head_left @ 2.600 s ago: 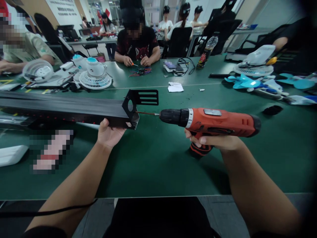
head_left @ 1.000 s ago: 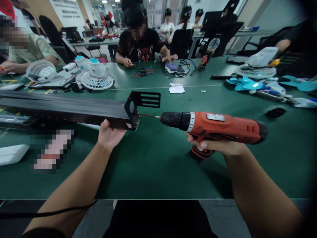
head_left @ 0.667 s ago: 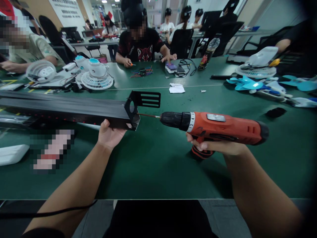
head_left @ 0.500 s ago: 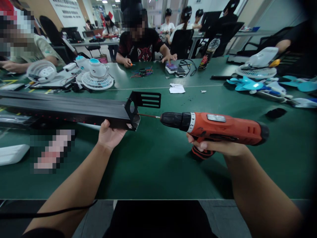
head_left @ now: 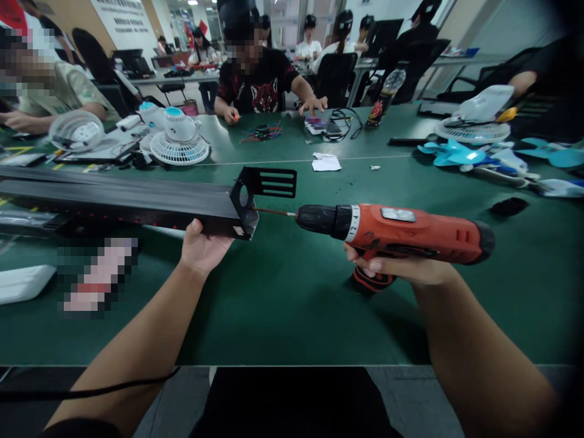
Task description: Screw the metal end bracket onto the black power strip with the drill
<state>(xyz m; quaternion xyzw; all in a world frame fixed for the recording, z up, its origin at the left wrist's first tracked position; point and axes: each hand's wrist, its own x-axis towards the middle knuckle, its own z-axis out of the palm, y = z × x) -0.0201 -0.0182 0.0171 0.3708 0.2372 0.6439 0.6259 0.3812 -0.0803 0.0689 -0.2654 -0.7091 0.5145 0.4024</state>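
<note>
My right hand [head_left: 392,264] is wrapped around the grip of an orange and black cordless drill [head_left: 410,231]. A long thin bit [head_left: 276,212] reaches left from its chuck to the end of a long black metal housing [head_left: 191,201]. Whether the tip sits in a screw is hidden inside that end. My left hand [head_left: 205,246] grips the housing from below near its right end, thumb up on the front side. A slotted black bracket [head_left: 274,182] sticks out from the same end, beside a plate with a round hole.
White fan parts [head_left: 179,146] stand at the back left, blue fan blades [head_left: 451,154] at the right. White paper [head_left: 326,162], a bottle [head_left: 385,100] and coiled cable lie farther back. A co-worker [head_left: 262,79] sits across the green table [head_left: 292,316]. A blurred-out flat object [head_left: 100,274] lies left.
My hands, the drill and the housing stay almost still. Across the table, the co-worker's head and hands have shifted slightly.
</note>
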